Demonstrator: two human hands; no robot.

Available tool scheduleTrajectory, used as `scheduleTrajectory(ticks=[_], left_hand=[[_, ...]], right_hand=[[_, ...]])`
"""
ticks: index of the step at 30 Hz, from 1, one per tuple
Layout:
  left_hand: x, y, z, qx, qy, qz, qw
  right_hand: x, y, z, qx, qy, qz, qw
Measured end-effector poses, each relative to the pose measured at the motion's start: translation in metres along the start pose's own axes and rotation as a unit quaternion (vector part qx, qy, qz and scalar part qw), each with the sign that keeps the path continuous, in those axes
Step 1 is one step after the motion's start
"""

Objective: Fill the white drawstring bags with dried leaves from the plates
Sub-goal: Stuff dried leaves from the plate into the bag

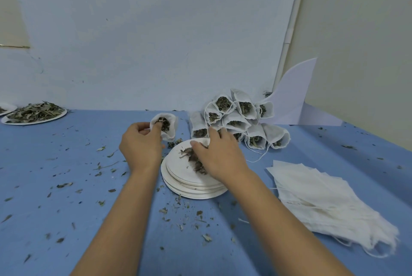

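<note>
White bag [171, 129] bulging with leaves [165, 124], left hand [140, 146] pinching its rim, right hand [220, 155] clutching more on plates [185, 176]

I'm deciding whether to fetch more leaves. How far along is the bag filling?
Done: a pile of filled white drawstring bags lies by the wall. In hand: the left hand holds an open, partly filled white bag; the right hand gathers the few dried leaves left on the stacked white plates. Left: a heap of flat empty white bags, and a heaped white plate of leaves at far left.
</note>
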State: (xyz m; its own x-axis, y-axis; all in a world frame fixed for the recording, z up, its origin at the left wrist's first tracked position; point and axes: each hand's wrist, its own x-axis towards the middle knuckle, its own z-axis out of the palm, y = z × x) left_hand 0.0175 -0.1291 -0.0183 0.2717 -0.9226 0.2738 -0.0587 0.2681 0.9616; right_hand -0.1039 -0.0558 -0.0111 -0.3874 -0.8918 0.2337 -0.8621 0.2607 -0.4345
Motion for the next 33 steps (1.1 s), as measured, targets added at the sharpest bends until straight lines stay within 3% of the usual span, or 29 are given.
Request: scheduleTrajectory(ticks=[4,11,17,24,29,33], left_hand=[[-0.003,-0.003,0.0,-0.011,-0.013,-0.016,1.0],[-0.002,-0.003,-0.001,-0.031,-0.016,-0.028,0.999],[-0.004,-0.001,0.0,-0.029,-0.018,-0.026,0.999],[-0.006,0.0,0.0,-0.026,-0.023,-0.023,0.999],[-0.003,-0.002,0.0,-0.028,-0.016,-0.033,0.999],[-0.004,-0.003,0.0,-0.018,-0.014,-0.031,0.999]], right_hand=[[-0.004,-0.005,0.018,-0.006,-0.081,0.062,0.995],[0.01,-0.016,0.031,-0.063,-0.113,0.007,0.992],[0.009,-0.018,0.029,-0.015,-0.062,-0.059,0.996],[0.006,-0.012,0.022,-0.015,-0.07,-0.083,0.994],[-0.002,-0.022,0.019,0.009,0.076,-0.071,0.995],[-0.005,-0.031,0.023,-0.084,0.022,-0.017,0.996]])
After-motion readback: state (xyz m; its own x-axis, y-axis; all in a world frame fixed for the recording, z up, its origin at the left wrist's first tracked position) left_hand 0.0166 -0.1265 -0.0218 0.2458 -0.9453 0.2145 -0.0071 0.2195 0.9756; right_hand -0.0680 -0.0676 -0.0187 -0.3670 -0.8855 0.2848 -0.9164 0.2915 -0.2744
